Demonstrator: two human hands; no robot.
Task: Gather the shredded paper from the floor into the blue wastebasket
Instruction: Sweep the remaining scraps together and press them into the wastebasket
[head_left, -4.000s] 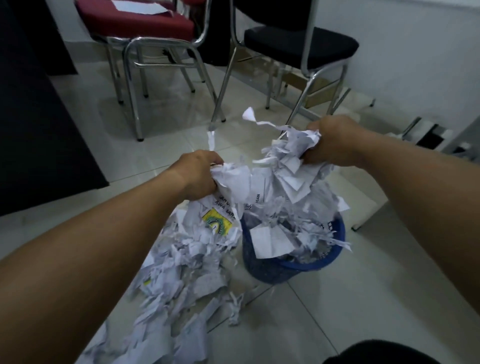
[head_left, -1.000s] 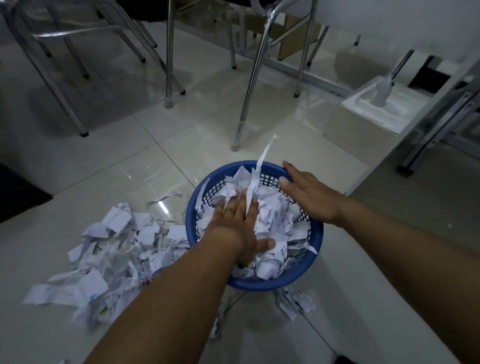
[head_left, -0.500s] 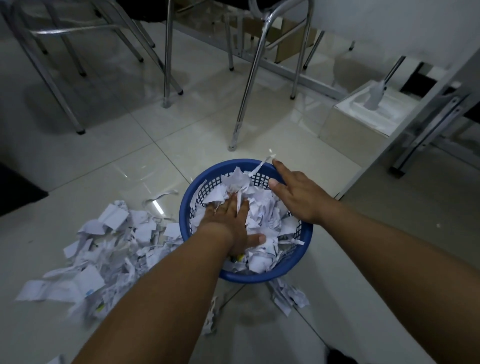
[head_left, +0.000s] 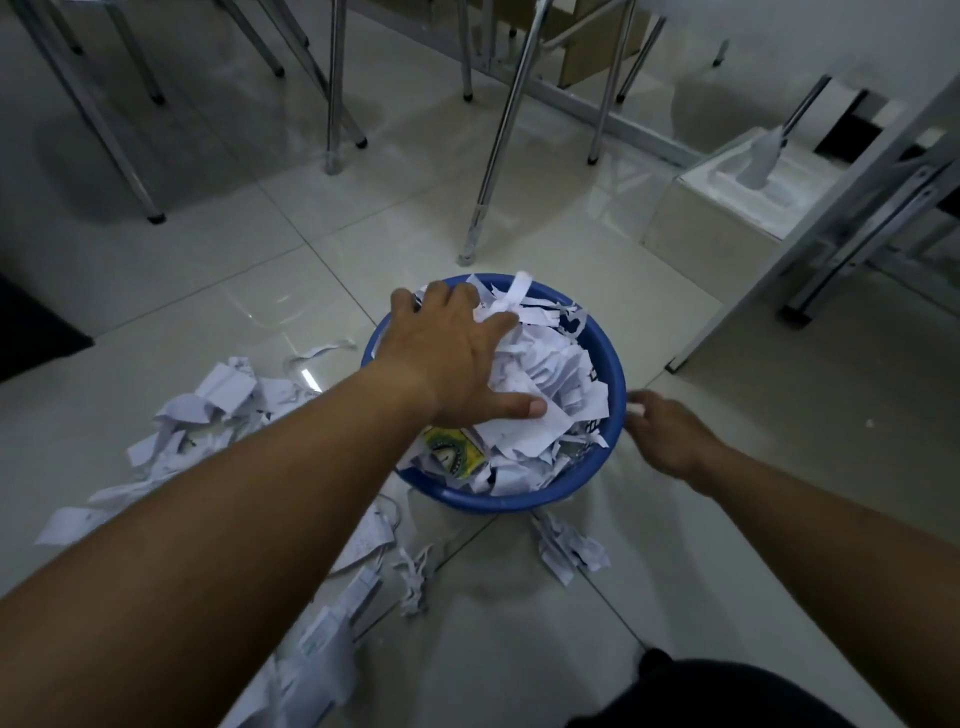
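Head view: the blue basket (head_left: 498, 501) stands on the tiled floor (head_left: 291, 234) at the middle of the picture, heaped to its rim with torn white paper (head_left: 550, 374). A yellow and green printed piece (head_left: 454, 452) lies among the shreds on the near side. The left grip (head_left: 452, 358) lies flat on top of the heap, released, its fingers spread over the far left part of the pile and its thumb stretched out toward the middle. It presses on the paper and clasps nothing. One long strip sticks up just past its fingertips.

The right grip (head_left: 670, 436) is low beside the basket's right wall, outside the rim, its fingers bent toward the plastic. A small white speck shows at the fingertips. Whether this grip pinches a scrap or only touches the wall cannot be told.

More paper is on the floor. A loose pile (head_left: 208, 415) spreads to the left of the basket and runs toward the camera under the left forearm. A small clump (head_left: 569, 545) lies just in front of the basket, and a single curled strip (head_left: 322, 351) lies near its far left side.

Behind the basket stand metal chair legs (head_left: 498, 140). A box (head_left: 727, 218) lined with white foam sits at the upper right, beside a grey metal frame (head_left: 857, 208). A dark knee (head_left: 727, 696) shows at the bottom edge.
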